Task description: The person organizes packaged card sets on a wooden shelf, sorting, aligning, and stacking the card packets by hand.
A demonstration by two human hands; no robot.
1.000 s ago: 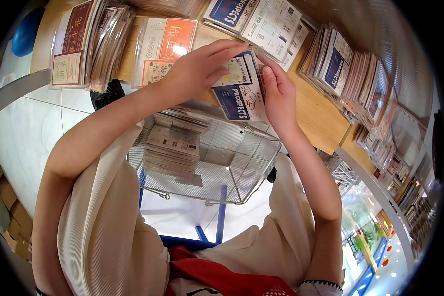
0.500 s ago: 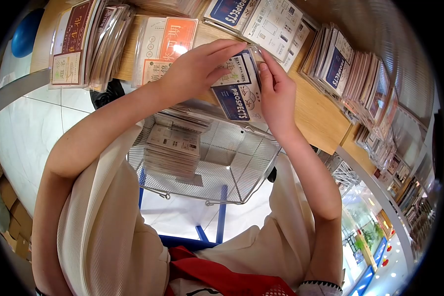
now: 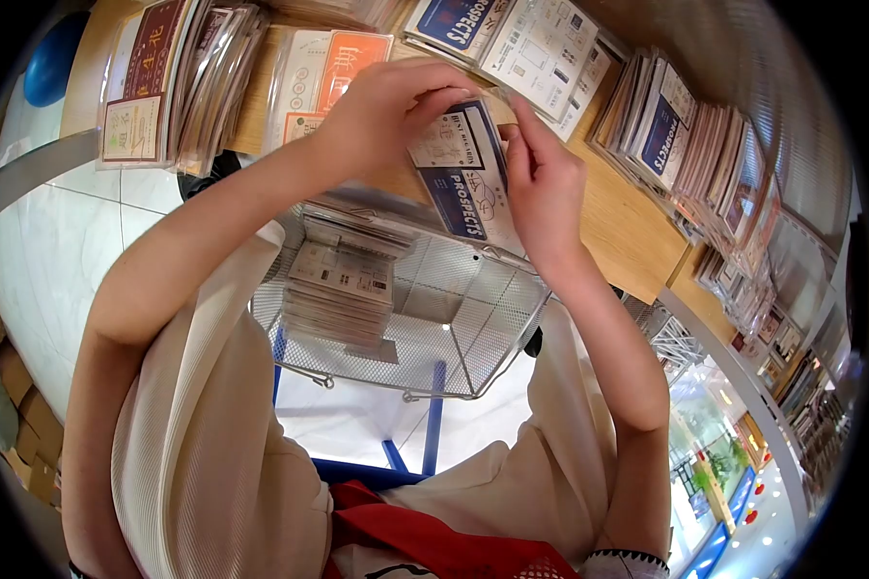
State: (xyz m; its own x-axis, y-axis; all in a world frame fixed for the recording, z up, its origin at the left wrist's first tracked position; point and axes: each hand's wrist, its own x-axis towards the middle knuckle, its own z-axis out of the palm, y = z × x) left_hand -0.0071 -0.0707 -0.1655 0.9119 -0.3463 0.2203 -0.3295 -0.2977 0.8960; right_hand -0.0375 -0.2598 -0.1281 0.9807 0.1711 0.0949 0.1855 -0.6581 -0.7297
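A clear plastic packet [image 3: 463, 205] with blue-and-white printed paper marked PROSPECTS is tilted over the near edge of the wooden table. My right hand [image 3: 550, 193] grips its right side, thumb and fingers closed near the upper corner. Across the packet's top edge, my left hand [image 3: 377, 116] has its fingers and thumb pinched together at the plastic. Exactly what those left fingertips hold is too small to make out. Below the packet hangs a wire mesh basket [image 3: 492, 318], in which a stack of similar packets [image 3: 338, 280] lies at the left.
Orange-and-white packets [image 3: 352, 66] lie behind my left hand. Red-labelled packets [image 3: 145, 87] are stacked at the table's left. More blue-and-white packets [image 3: 454, 24] sit at the back, beside a pale printed sheet [image 3: 546, 58]. Rows of packets [image 3: 661, 125] line the right side.
My left hand has drawn its fingers in from stretched out to a pinch at the packet's top edge. The packet has shifted slightly, while my right hand keeps its grip.
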